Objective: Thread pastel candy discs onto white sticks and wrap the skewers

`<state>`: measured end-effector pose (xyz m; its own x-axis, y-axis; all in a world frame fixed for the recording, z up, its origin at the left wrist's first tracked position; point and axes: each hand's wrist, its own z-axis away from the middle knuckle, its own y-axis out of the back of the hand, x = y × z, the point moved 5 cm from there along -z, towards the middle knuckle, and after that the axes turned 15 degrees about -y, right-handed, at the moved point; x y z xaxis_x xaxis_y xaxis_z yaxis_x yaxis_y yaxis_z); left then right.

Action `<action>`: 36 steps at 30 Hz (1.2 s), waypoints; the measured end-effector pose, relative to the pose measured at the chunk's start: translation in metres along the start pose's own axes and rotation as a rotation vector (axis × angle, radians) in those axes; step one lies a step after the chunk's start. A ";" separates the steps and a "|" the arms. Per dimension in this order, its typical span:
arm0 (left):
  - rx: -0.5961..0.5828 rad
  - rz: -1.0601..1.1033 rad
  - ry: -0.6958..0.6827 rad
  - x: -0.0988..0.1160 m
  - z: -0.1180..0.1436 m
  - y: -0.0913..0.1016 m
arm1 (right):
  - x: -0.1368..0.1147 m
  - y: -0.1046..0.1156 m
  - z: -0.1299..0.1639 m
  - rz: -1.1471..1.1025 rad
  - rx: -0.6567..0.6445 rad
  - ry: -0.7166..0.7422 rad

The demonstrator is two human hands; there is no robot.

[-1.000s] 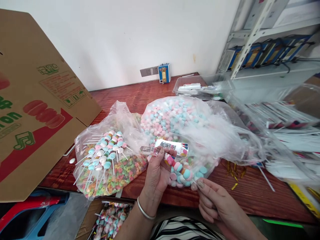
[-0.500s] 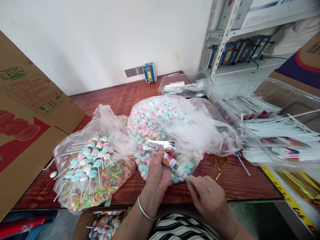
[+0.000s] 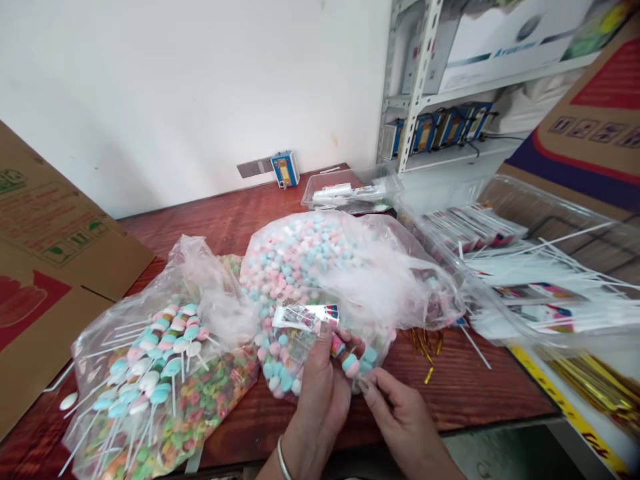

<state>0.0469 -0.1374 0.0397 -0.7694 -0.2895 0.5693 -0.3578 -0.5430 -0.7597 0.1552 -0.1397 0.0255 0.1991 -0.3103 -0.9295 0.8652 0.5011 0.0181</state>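
Nearest the lens, left hand [image 3: 320, 393] closed round a printed sleeve [image 3: 306, 316] and the candy skewer [image 3: 350, 357] half inside it, wrapper mouth kept toward the right so the sweets can slide in. Right hand [image 3: 395, 417] just beside, fingers [image 3: 367, 387] pinched at the skewer's lower end, apparently on the stick, though too small to tell for sure. Both held low over the front edge of the counter [image 3: 475, 387], directly before the big bag of pink and blue candies [image 3: 325, 260], within easy reach. To the left, a bag of finished lollipops [image 3: 165, 360] lying atop coloured rings. Farther right, a clear tray of sticks and sleeves [image 3: 525, 267]; at the back, a small clear box [image 3: 350, 193] and the wall socket [image 3: 250, 167].
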 end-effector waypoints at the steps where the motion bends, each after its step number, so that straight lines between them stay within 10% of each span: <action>1: -0.021 -0.017 0.008 -0.003 0.002 -0.001 | -0.004 0.004 0.000 0.133 0.086 0.105; 11: 0.003 0.012 -0.116 0.028 -0.029 -0.007 | -0.012 0.015 0.012 0.526 0.220 0.311; 24: 0.021 0.026 -0.029 0.000 -0.019 -0.014 | -0.021 0.016 0.018 0.906 0.504 0.600; 27: -0.015 -0.004 -0.012 -0.004 -0.017 -0.015 | -0.012 0.020 0.016 0.644 0.348 0.447; 32: -0.203 0.036 0.121 -0.032 -0.001 -0.018 | 0.005 0.002 0.002 -0.435 -0.227 -0.193; 36: -0.255 -0.008 0.168 -0.034 -0.005 -0.013 | 0.004 0.000 0.000 -0.738 -0.303 -0.293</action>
<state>0.0756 -0.1162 0.0288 -0.8351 -0.1405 0.5318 -0.4690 -0.3236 -0.8218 0.1557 -0.1409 0.0218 -0.2205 -0.8183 -0.5308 0.6676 0.2701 -0.6938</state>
